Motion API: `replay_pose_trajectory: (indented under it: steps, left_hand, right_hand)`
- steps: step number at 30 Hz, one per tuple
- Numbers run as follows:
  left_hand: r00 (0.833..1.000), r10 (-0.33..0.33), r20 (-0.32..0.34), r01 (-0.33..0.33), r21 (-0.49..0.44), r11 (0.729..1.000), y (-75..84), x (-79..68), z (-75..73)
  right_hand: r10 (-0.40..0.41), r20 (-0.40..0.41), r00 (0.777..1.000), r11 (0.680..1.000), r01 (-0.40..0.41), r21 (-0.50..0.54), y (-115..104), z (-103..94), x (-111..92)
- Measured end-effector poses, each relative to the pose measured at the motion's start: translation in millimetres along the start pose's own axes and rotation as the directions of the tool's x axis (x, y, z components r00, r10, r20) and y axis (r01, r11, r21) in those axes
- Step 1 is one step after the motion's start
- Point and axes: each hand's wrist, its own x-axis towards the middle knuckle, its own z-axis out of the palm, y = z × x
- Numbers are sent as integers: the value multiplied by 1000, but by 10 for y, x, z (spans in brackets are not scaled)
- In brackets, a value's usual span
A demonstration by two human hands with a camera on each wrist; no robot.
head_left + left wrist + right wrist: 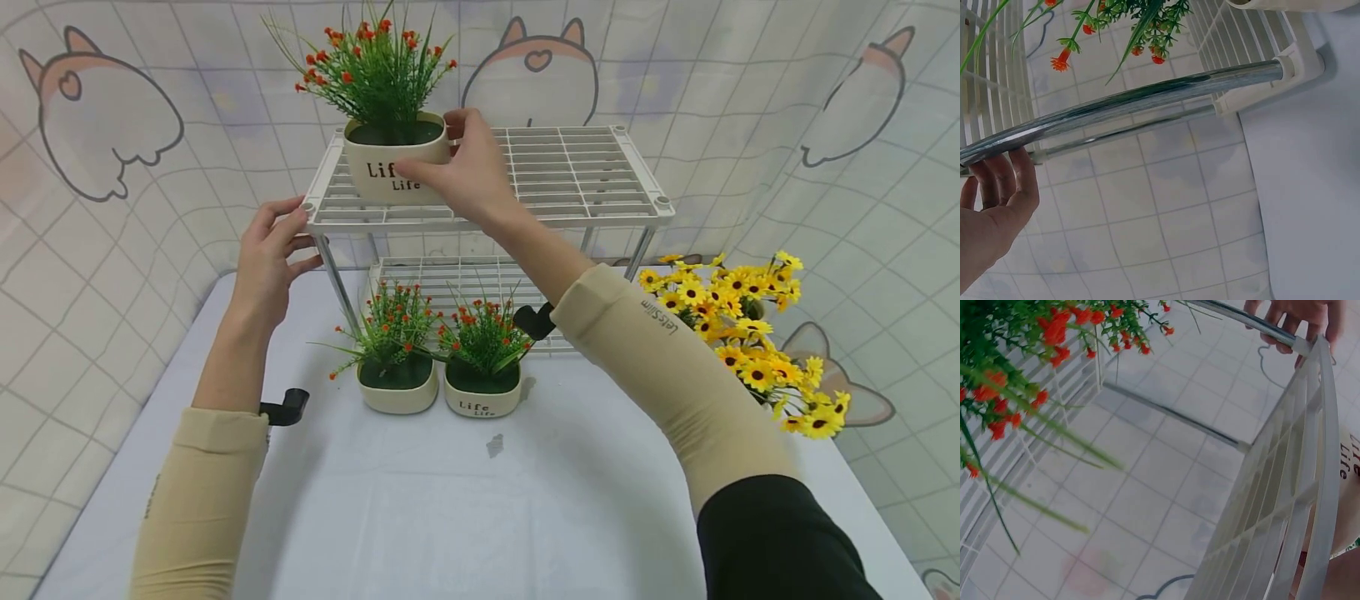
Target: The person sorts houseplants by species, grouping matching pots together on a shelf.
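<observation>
My right hand (477, 173) grips a cream oval flowerpot (369, 173) marked "Life", thumb across its front and fingers behind its right end. Orange-red artificial flowers and green grass (378, 83) rise from the pot. It stands over the left part of the top shelf of a white wire rack (577, 171). At the rack's front left corner, my left hand (264, 258) holds the shelf edge. In the left wrist view its fingers (1022, 175) curl against the chrome post (1147, 97). The right wrist view has the pot (1346, 487) partly cut off at the right edge.
Two similar potted plants, one left (397, 396) and one right (482, 402), stand side by side before the lower shelf (442, 271). Yellow artificial flowers (757, 371) are to the rack's right. A white cloth (450, 517) covers the table; a patterned curtain (705, 100) hangs behind.
</observation>
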Motion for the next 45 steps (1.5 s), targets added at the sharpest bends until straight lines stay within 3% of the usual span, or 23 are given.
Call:
replay_pose_trajectory:
  steps: [12,20,25,31,38,41,45]
  left_hand:
    - [1000,-6,-1,6,-13,1000,-9,-27,0]
    - [1000,-2,-10,2,-17,1000,-45,-20,-10]
    - [1000,3,-10,-3,-40,999,-39,-10,-22]
    - [1000,16,-6,-16,-40,999,-12,-6,-26]
    - [1000,17,-10,-17,-29,999,0,-13,-7]
    - [1000,19,-9,-19,-26,999,-7,-18,10]
    - [1000,30,-10,-30,0,1000,-14,-21,18]
  right_hand:
    - [-69,-8,998,998,69,12,-8,238,82]
    - [-129,-24,991,985,125,-118,-12,193,-59]
    - [-225,-47,973,973,222,-68,24,58,-277]
    - [-321,-79,944,945,325,39,189,-166,-679]
    - [-422,-189,887,869,455,193,593,-440,-1098]
    - [-390,-231,892,867,440,233,782,-557,-1260]
    - [-276,-261,925,908,340,244,1034,-644,-1469]
